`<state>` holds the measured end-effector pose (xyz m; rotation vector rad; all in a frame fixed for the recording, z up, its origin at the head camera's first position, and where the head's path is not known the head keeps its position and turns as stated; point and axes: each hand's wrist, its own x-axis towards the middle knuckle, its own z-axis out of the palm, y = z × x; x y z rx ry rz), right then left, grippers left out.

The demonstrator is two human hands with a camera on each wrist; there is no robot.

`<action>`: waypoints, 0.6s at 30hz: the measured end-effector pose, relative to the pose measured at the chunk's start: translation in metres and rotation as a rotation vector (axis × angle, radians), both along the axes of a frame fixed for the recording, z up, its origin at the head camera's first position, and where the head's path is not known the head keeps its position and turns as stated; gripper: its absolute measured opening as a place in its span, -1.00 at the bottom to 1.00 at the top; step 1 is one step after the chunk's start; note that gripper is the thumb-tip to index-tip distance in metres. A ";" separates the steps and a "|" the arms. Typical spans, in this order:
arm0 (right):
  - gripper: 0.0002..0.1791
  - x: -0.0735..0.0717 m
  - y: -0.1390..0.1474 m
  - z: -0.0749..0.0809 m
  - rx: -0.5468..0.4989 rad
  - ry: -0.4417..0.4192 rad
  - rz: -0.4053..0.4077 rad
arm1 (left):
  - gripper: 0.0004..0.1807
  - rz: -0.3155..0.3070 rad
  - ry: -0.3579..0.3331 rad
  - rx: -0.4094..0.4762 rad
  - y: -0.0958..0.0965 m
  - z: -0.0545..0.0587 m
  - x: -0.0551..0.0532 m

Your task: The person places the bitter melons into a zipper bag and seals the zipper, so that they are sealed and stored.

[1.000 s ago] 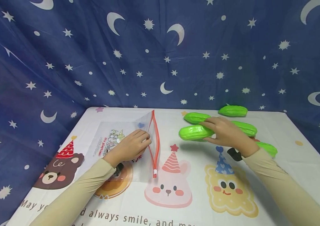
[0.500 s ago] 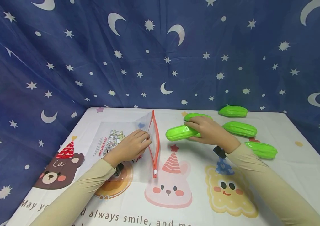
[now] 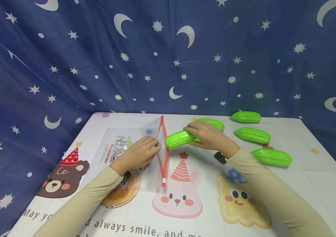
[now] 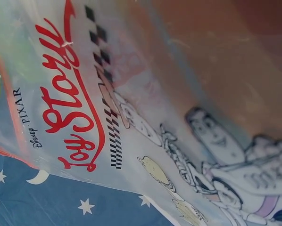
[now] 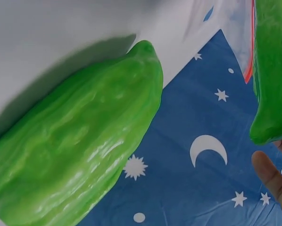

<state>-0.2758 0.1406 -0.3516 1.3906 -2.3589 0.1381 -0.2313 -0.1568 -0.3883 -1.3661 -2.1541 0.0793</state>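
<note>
A clear zip bag (image 3: 111,144) with printed cartoon figures lies on the table, its red-edged mouth (image 3: 167,156) spread and facing right. My left hand (image 3: 136,153) pinches the film by that mouth; printed film (image 4: 127,122) fills most of the left wrist view and veils the fingertips. Held in my right hand (image 3: 208,135) is a bright green ridged bitter melon (image 3: 178,139), whose left end reaches the bag's mouth. In the right wrist view this bitter melon (image 5: 275,80) overlaps the red edge. Another bitter melon (image 3: 215,123) lies behind the right hand, partly covered.
Several more green bitter melons lie to the right: one at the back (image 3: 245,117), one midway (image 3: 252,135) and one nearer (image 3: 271,157). A white cloth (image 3: 310,184) with cartoon prints covers the table. A blue star-and-moon curtain (image 3: 209,65) rises behind it.
My right hand has carried its bitter melon leftward to the bag's mouth. This uncovers the nearer melon on the right. The left hand and the bag look unmoved.
</note>
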 end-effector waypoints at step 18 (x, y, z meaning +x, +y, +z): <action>-0.46 0.001 -0.018 0.000 0.005 -0.029 0.085 | -0.85 0.012 -0.031 0.032 0.005 0.005 0.003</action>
